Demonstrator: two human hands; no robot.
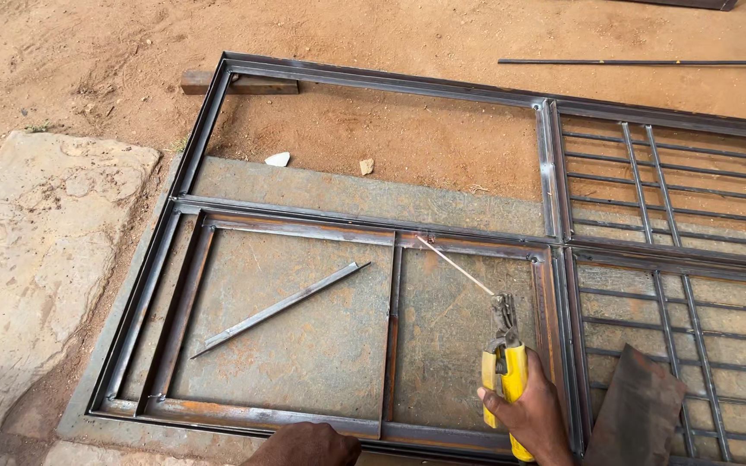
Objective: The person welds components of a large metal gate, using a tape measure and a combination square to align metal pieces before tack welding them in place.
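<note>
Nearest, at bottom edge: left hand [304, 444], only knuckles showing, resting by lower rail of steel gate frame [218, 412]; finger state not tellable. Just right of it: right hand [530, 412], fingers wrapped tight round yellow-handled electrode holder [502, 367]. Beside that hand, dark flat plate [636, 410], tilted, perhaps a hand shield. Clamped in the holder: thin welding rod [455, 266], slanting up and left, tip touching or almost touching the joint where centre upright meets inner top rail. No arc or glare visible, so apparently lining up for a tack or seam at that joint; next calls for a steady tip on the seam and eyes covered. Inside left panel: loose flat steel bar [280, 308], lying diagonally on the sheet, apart from the rails. Farther right: welded bar grille [666, 198]. Beyond: sandy ground, wooden block [239, 84] under far corner, long thin rod [641, 62] lying alone.
</note>
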